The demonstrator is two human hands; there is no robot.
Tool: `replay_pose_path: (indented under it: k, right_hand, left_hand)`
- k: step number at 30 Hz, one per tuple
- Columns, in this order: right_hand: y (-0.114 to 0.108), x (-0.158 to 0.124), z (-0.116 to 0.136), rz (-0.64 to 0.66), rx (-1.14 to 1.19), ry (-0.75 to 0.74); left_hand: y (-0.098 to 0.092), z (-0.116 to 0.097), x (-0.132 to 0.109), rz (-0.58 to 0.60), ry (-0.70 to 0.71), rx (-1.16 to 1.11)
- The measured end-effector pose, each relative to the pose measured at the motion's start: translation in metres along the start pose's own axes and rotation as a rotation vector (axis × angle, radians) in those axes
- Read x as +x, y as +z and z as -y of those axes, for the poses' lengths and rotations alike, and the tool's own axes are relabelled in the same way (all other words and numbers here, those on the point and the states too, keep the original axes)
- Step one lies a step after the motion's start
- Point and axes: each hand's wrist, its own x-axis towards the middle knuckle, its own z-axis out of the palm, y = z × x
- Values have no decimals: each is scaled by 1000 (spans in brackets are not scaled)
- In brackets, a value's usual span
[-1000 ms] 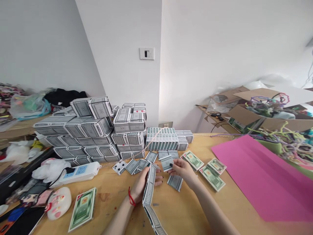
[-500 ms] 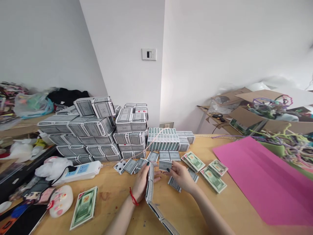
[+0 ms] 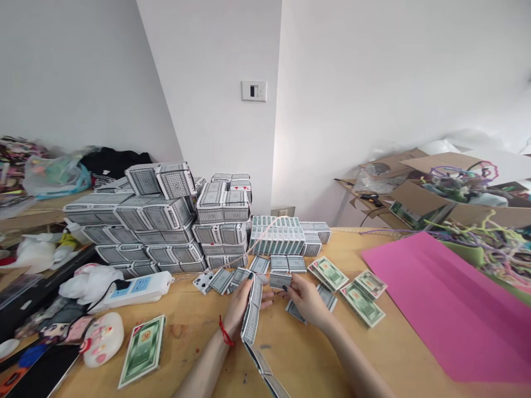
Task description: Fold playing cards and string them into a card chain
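Observation:
My left hand [image 3: 239, 305], with a red string at the wrist, is closed on a long strip of joined grey-backed cards [image 3: 251, 315] that stands on edge and trails down towards me. My right hand [image 3: 306, 298] pinches one small grey-backed card [image 3: 280, 279] just right of the strip's top end. Loose cards [image 3: 224, 279] lie flat on the wooden table [image 3: 199, 331] around both hands. One lies partly under my right hand.
A big pile of grey card blocks [image 3: 166, 221] stands behind the hands. Green card packs [image 3: 360, 301] lie to the right, another pack [image 3: 143, 349] at front left. A white power strip [image 3: 135, 289] sits left, a pink sheet [image 3: 440, 304] right, with cluttered cardboard boxes [image 3: 435, 193] beyond.
My right hand has brought the single card down and closer to the strip's top end. My left hand and the strip have shifted only slightly.

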Motion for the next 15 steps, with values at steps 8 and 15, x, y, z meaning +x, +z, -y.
replay_pose_path:
  k: [8, 15]
  right_hand:
    - [-3, 0, 0, 75, 89, -1]
    - [-4, -1, -2, 63, 120, -68]
  left_hand:
    - [-3, 2, 2, -9, -14, -12]
    - [-3, 2, 3, 3, -17, -14]
